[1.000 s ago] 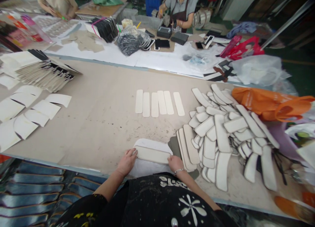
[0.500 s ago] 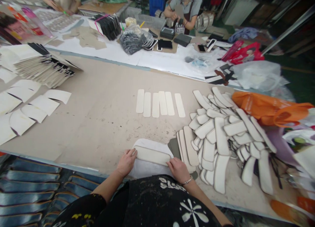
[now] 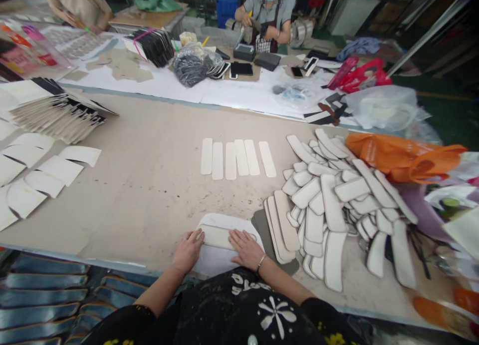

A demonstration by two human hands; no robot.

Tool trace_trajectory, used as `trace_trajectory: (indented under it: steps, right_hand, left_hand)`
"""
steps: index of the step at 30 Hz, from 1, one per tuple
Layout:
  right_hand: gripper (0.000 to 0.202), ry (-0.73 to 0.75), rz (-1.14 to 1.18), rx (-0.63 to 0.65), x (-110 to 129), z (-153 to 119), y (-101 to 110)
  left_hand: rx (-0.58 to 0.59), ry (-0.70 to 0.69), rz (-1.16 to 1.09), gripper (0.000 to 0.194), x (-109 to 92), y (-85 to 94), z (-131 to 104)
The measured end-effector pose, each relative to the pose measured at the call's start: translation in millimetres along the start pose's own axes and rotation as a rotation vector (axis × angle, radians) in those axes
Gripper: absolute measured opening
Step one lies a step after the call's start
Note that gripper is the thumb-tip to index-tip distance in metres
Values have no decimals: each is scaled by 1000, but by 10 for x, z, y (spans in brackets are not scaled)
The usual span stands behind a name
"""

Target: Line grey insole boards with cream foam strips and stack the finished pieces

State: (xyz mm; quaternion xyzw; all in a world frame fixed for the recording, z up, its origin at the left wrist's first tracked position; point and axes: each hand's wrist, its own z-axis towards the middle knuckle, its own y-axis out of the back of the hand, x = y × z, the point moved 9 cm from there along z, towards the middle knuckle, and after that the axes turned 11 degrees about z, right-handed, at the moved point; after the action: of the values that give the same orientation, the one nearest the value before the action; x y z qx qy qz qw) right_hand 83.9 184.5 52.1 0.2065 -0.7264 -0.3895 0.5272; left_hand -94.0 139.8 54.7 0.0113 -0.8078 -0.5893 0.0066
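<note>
A long off-white strip (image 3: 217, 236) with rounded ends lies across a larger white rounded piece (image 3: 209, 259) at the table's front edge. At the strip's left end, the bent fingers of my left hand (image 3: 188, 251) grip it. My right hand (image 3: 247, 249) lies flat on the strip's right part, fingers spread, covering much of that end. Close by on the right are stacked beige rounded panels (image 3: 285, 220) over dark grey pieces (image 3: 262, 225).
Padded off-white pieces (image 3: 333, 205) are heaped at right beside an orange bag (image 3: 404, 155). Several pale strips (image 3: 231, 160) lie mid-table. White panels (image 3: 48, 180) and a fanned stack (image 3: 56, 113) sit at left. Across the table, a person (image 3: 267, 15) handles a dark piece.
My right hand has let go of the strip's right end and moved left to lie flat on top of it. My left hand stays at the left end.
</note>
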Motion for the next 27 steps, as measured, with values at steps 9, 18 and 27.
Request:
trace_trajectory:
  steps: [9, 18, 27]
  right_hand:
    - [75, -75, -198, -106, -271, -442, -42]
    - [71, -63, -256, -101, -281, -422, -112]
    - [73, -84, -266, -50, -314, -413, -153]
  left_hand:
    - [-248, 151, -239, 35, 207, 101, -194]
    - [-88, -528, -252, 60, -1206, 189, -57]
    - [-110, -351, -79, 67, -525, -3, 71]
